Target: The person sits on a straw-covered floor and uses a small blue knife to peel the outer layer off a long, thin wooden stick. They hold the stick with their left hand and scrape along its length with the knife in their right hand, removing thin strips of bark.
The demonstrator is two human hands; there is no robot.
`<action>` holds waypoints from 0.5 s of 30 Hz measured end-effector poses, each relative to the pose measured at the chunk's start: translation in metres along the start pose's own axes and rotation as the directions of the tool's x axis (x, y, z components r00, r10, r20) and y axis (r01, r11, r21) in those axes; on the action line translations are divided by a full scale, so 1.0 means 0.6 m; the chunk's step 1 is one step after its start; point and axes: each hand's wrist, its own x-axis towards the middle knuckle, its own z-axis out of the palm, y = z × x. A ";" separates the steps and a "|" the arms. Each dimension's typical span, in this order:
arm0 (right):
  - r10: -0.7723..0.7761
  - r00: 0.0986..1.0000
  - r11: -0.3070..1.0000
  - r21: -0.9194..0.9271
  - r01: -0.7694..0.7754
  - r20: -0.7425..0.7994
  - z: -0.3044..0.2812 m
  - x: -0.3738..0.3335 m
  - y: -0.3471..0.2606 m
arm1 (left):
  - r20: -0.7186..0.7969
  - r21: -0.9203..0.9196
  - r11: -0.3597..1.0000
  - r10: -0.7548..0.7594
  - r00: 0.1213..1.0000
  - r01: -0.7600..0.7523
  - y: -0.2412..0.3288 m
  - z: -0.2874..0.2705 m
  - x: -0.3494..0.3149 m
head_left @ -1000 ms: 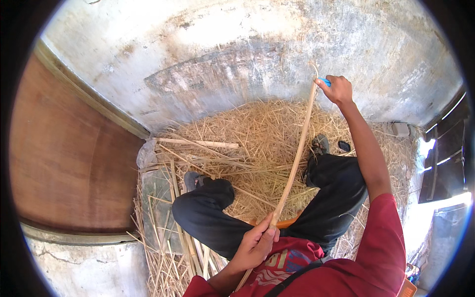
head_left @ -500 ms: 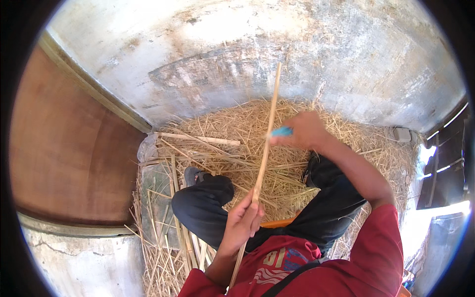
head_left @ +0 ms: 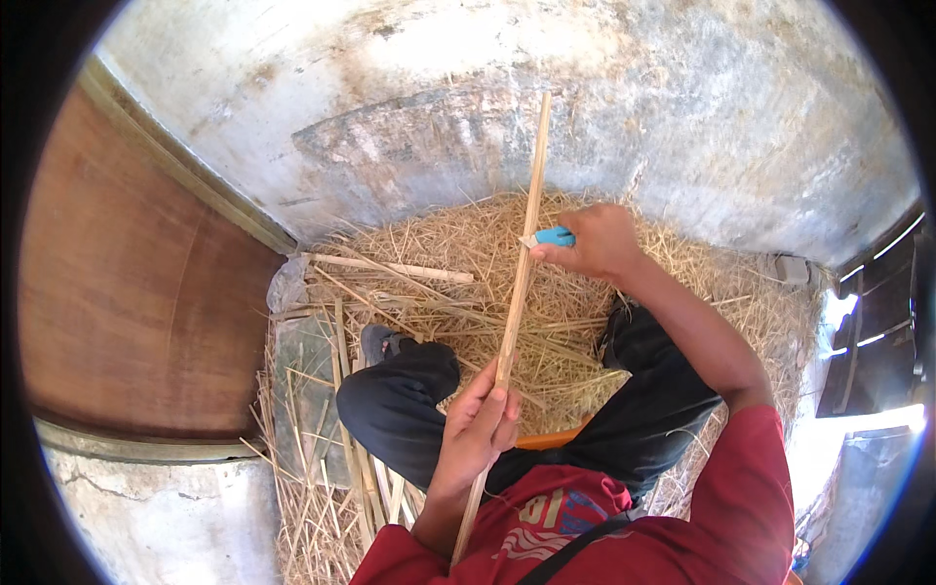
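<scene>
A long, thin bamboo strip (head_left: 516, 310) slants up and away in front of me, its lower end running back under my left forearm to my shirt. My left hand (head_left: 478, 426) is closed round its lower part, near my lap. In my right hand (head_left: 596, 241) is a utility knife (head_left: 554, 237) with a light blue handle. The blade lies against the strip well above my left hand, and my fingers cover the rear of the handle.
Shavings (head_left: 439, 229) cover the floor up to the stained wall (head_left: 468, 136). Several bamboo strips (head_left: 390, 266) lie at the left, by a grey slab (head_left: 302, 361) and a brown wooden panel (head_left: 146, 283). A grey block (head_left: 792, 268) sits at the right.
The strip has shifted slightly away from me, its far end reaching higher up the wall. My right hand with the knife has moved a little farther up, and its blur is gone.
</scene>
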 end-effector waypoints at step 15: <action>0.137 0.991 0.990 -0.043 -0.137 0.000 -0.003 0.045 0.055 | -0.025 0.087 0.995 -0.039 0.999 0.041 -0.002 0.014 -0.026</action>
